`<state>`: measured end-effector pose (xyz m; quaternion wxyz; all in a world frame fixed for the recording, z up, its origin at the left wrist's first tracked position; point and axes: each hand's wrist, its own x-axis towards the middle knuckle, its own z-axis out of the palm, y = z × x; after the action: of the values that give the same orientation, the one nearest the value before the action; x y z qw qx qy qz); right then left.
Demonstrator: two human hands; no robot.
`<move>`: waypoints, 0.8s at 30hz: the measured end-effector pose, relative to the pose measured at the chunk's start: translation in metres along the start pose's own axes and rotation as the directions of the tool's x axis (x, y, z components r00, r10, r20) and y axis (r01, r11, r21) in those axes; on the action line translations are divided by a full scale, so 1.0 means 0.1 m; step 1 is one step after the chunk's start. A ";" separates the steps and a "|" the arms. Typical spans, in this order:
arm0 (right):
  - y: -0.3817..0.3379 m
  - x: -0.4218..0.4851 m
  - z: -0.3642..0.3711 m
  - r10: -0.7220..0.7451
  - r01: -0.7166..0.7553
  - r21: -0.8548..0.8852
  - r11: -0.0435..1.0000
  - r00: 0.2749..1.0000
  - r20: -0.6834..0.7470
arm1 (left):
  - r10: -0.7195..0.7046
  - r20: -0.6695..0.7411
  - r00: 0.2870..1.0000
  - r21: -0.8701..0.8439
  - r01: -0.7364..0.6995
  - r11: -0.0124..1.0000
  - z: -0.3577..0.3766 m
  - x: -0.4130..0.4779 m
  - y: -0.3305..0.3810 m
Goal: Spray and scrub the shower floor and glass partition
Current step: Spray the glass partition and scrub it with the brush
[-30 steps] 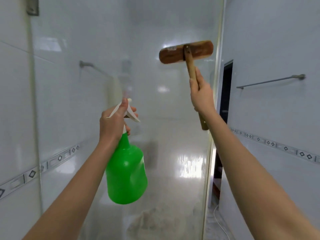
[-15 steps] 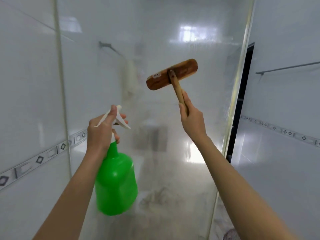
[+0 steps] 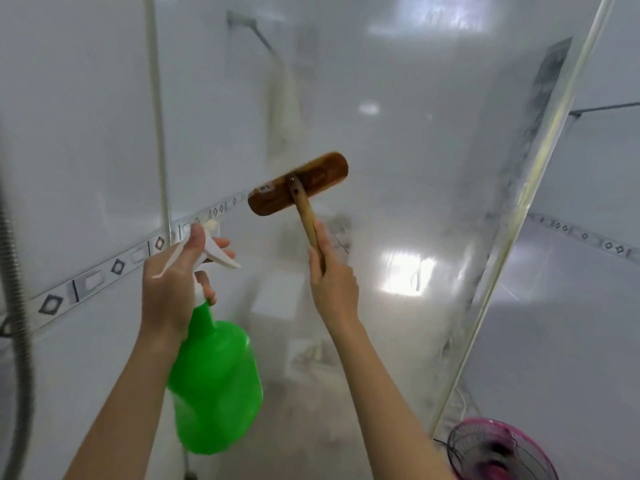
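The right hand (image 3: 332,282) grips the wooden long-handled scrub brush (image 3: 298,184) against the cloudy glass partition (image 3: 415,168). The left hand (image 3: 173,285) holds the green plastic spray bottle (image 3: 216,389). Wet fingers may let either slip.

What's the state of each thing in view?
Left hand: shut on spray bottle.
Spray bottle: held upright, liquid level unclear.
Right hand: shut on brush handle.
Brush: raised, head tilted against the glass.
Glass: hazy, streaked.
Fan: on the floor; running or not, cannot tell.
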<state>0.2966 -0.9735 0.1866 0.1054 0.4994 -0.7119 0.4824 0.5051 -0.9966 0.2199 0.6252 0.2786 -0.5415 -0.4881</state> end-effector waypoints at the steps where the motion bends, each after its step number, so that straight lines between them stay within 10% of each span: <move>1: 0.12 -0.18 0.06 0.049 -0.049 0.002 0.999 0.999 0.002 | 0.012 -0.009 1.000 0.012 -0.012 1.000 -0.05 0.00 -0.03; 5: 0.30 -1.10 0.34 0.350 -0.352 0.135 0.926 0.936 0.040 | 0.038 -0.018 0.999 0.059 -0.037 0.998 -0.27 0.02 -0.15; 12: -0.06 -0.21 0.42 0.031 -0.025 -0.062 0.998 0.994 0.100 | 0.024 -0.046 0.999 0.129 -0.018 0.992 -0.52 0.08 -0.29; 19: 0.29 -0.77 0.36 0.135 -0.101 -0.245 0.964 0.983 0.126 | 0.011 -0.097 0.995 0.088 -0.003 0.996 -0.74 0.08 -0.34; 24: -0.56 0.17 0.91 -0.200 0.272 -0.252 0.929 0.940 0.276 | 0.021 -0.102 0.995 0.147 -0.005 0.989 -0.79 0.10 -0.33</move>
<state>0.3645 -1.0578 0.1829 0.1451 0.6172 -0.7159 0.2923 0.5694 -1.0318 0.1749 0.6333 0.3451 -0.5448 -0.4278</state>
